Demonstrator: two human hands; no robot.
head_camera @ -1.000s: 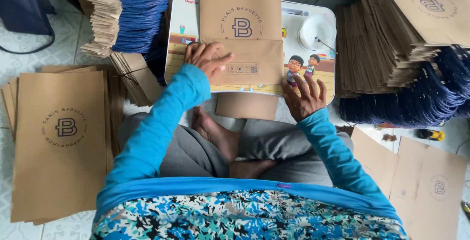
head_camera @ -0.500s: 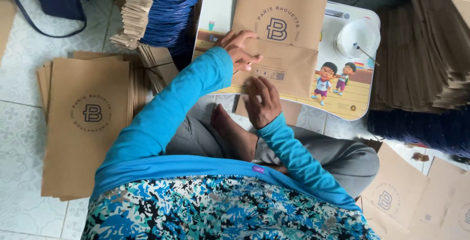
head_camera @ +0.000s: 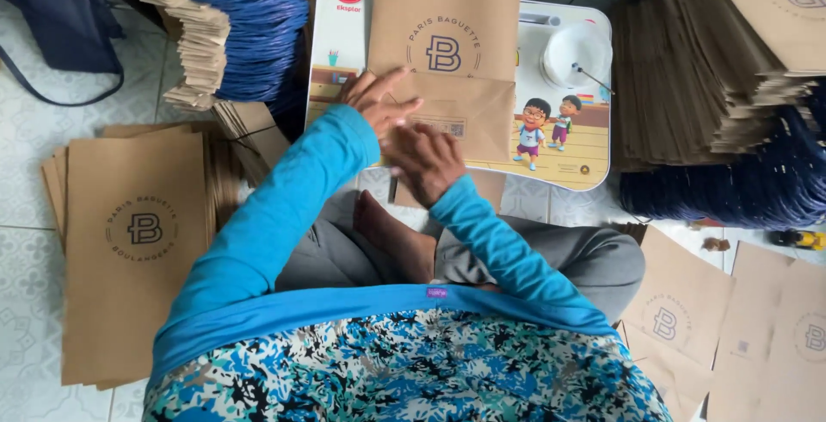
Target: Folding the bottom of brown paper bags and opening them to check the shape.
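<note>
Starting at the left, a dark blue bag point(head_camera: 64, 22) lay on the tiled floor point(head_camera: 26, 155), and below it a stack of flat brown paper bags point(head_camera: 133, 250) with a round dark emblem rested on the same floor. Further right, at the top, a bundle of folded brown bags with blue cord handles point(head_camera: 245, 35) was piled beside a small white tabletop point(head_camera: 331, 52) printed with cartoon children. On that tabletop lay one brown paper bag point(head_camera: 447, 35), flat, its bottom flap point(head_camera: 469, 112) folded up toward the person. The left hand point(head_camera: 374, 102), in a blue sleeve, was spread flat with fingers extended, pressing on the left end of the folded flap. The right hand point(head_camera: 423, 160) lay just beside and below it, fingers loosely curled, resting on the lower edge of the same flap; whether it pinched the paper could not be told. Neither hand gripped anything in view. A white round container point(head_camera: 575, 54) stood on the right part of the tabletop, clear of the bag. At the far right, tall stacks of brown bags point(head_camera: 688, 69) leaned over a heap of blue handles point(head_camera: 731, 194), and loose flat bags point(head_camera: 680, 319) lay on the floor.
</note>
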